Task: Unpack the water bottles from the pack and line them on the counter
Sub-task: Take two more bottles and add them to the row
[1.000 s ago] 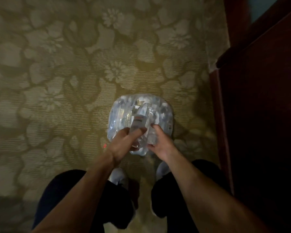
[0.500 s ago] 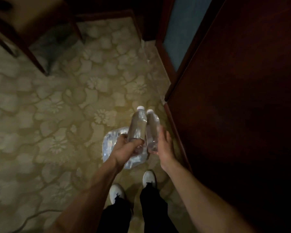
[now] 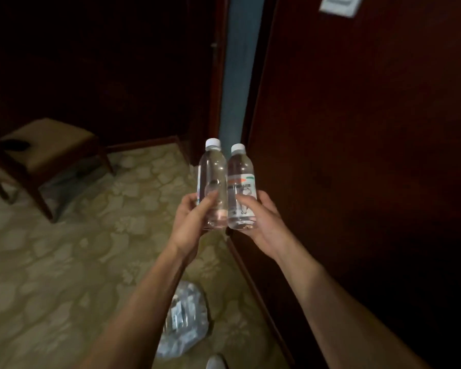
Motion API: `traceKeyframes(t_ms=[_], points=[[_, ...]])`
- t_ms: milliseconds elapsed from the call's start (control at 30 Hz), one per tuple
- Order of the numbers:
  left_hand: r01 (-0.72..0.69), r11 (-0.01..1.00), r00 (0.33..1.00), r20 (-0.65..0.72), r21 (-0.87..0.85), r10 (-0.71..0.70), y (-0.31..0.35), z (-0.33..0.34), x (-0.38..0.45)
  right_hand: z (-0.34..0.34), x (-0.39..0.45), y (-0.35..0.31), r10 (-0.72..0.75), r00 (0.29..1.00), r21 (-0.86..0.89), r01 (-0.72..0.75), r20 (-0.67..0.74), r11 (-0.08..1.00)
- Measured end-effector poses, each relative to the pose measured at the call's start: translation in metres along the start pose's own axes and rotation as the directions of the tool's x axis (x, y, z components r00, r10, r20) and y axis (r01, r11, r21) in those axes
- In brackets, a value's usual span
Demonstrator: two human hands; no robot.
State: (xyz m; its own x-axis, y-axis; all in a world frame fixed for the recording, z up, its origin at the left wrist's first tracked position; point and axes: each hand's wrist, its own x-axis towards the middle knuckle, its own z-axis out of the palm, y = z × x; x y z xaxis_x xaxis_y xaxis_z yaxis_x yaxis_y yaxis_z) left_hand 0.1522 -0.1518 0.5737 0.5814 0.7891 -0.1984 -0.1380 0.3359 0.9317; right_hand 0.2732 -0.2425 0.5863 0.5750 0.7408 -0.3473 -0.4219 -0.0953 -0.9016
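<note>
Pack (image 3: 184, 323): clear wrap on the carpet, bottles inside, contents blurred.
Left hand (image 3: 190, 222): above the pack, fingers curled round the left bottle (image 3: 213, 179), upright.
Right hand (image 3: 261, 222): grips the right bottle (image 3: 241, 182), upright, touching the left bottle.

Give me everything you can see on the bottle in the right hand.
The right bottle is clear plastic, seemingly full, with a white cap on. A label with an orange and green band wraps its middle. It is upright, raised above the carpet, and appears to touch the left bottle. The right hand has a grip on its lower half.
</note>
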Motion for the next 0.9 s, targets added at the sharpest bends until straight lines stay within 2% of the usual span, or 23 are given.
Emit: traceKeyframes(t_ms=[100,200,267,433,567,733,833,900], points=[[-0.053,0.997,0.976,0.213,0.060,0.039,0.023,0.023,-0.024,-0.007,-0.047,-0.018,-0.156,0.985,-0.087,0.149,-0.069,0.985],[-0.103,0.993,0.928,0.366,0.054,0.077,0.033,0.049,-0.060,-0.019,-0.101,-0.028,-0.363,0.911,-0.207,0.324,-0.197,0.923],[-0.152,0.988,0.901,0.413,0.005,0.136,0.036,0.065,-0.081,-0.031,-0.129,-0.039,-0.442,0.866,-0.263,0.381,-0.233,0.886],[-0.259,0.966,0.868,0.432,-0.026,0.244,0.049,0.110,-0.121,-0.059,-0.190,-0.074,-0.518,0.829,-0.354,0.430,-0.209,0.831],[-0.360,0.929,0.768,0.540,-0.083,0.346,0.065,0.155,-0.161,-0.090,-0.238,-0.096,-0.584,0.764,-0.305,0.507,-0.273,0.806],[-0.410,0.905,0.661,0.646,-0.116,0.382,0.080,0.219,-0.217,-0.144,-0.295,-0.118,-0.650,0.673,-0.295,0.579,-0.353,0.760],[-0.401,0.907,0.609,0.703,-0.128,0.368,0.073,0.268,-0.252,-0.184,-0.331,-0.121,-0.676,0.585,-0.280,0.626,-0.449,0.728],[-0.370,0.918,0.608,0.711,-0.142,0.355,0.060,0.304,-0.277,-0.217,-0.358,-0.124,-0.690,0.513,-0.294,0.650,-0.511,0.701]])
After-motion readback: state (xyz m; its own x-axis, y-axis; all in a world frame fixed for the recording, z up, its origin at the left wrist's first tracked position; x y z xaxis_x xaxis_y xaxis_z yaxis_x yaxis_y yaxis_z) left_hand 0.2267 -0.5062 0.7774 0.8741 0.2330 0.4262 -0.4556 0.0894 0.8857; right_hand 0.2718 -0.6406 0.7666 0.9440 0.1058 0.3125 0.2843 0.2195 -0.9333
